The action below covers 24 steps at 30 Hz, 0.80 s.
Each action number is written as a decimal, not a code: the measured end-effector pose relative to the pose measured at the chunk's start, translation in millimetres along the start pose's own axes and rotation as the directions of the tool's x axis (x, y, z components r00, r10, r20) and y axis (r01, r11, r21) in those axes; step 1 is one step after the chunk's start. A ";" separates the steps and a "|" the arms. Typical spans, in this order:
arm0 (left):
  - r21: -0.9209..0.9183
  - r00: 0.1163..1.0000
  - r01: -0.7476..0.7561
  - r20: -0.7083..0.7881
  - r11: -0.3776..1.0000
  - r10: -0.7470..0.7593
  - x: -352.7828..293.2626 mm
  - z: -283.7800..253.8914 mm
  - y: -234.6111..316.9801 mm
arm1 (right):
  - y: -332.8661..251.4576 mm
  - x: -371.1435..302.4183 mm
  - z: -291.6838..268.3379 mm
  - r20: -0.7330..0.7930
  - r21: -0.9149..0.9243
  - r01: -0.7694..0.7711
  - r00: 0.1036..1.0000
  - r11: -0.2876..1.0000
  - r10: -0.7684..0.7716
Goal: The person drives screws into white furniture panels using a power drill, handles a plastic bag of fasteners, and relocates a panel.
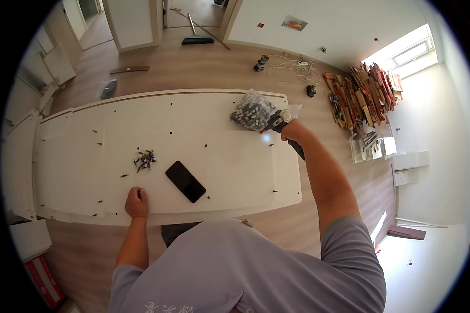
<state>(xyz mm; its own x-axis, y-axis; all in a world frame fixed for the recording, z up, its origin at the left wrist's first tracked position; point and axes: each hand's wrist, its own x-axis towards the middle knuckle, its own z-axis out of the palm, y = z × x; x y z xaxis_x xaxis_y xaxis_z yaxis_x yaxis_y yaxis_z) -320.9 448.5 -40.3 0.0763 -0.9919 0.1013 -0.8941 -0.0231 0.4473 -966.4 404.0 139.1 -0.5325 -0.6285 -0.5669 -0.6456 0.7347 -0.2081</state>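
Right hand [293, 131] wrapped around a power drill [280, 119], to the right of and beyond the phone [186, 181]; left hand [137, 203] clenched to the phone's left.
The white panel [235, 177] spreads under the phone, its near edge just below it, its right edge well apart, close to the drill. A light spot [267, 138] falls right of the phone, beside an upright screw [271, 145]. The bag of hardware [252, 109] crowds the drill, farther off than the phone; a broad gap separates both from it. The loose fittings [145, 160] lie left of the phone, beyond the fist, whose contents I cannot tell.
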 end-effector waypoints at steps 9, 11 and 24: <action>-0.190 0.992 0.097 0.094 0.977 -0.081 15.9 -7.2 1.4 | 21.6 -13.3 -11.0 -0.079 -0.052 0.209 0.974 0.977 -0.212; -0.301 0.997 0.069 0.044 0.951 -0.058 27.7 -8.2 -3.1 | 24.1 -39.1 -18.7 -0.093 0.013 0.235 0.968 0.972 -0.233; -0.033 0.970 0.124 0.216 0.992 -0.114 76.8 -12.4 31.6 | 52.7 -195.5 124.9 0.099 0.786 0.094 0.956 0.611 -0.275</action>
<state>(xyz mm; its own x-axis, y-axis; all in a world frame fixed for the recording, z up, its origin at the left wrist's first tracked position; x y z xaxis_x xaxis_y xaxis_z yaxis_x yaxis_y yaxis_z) -337.8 373.1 -7.4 0.0805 -0.9862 -0.1443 -0.8625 -0.1415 0.4859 -827.9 597.4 139.3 -0.2771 -0.7779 -0.5640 -0.0145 0.5903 -0.8071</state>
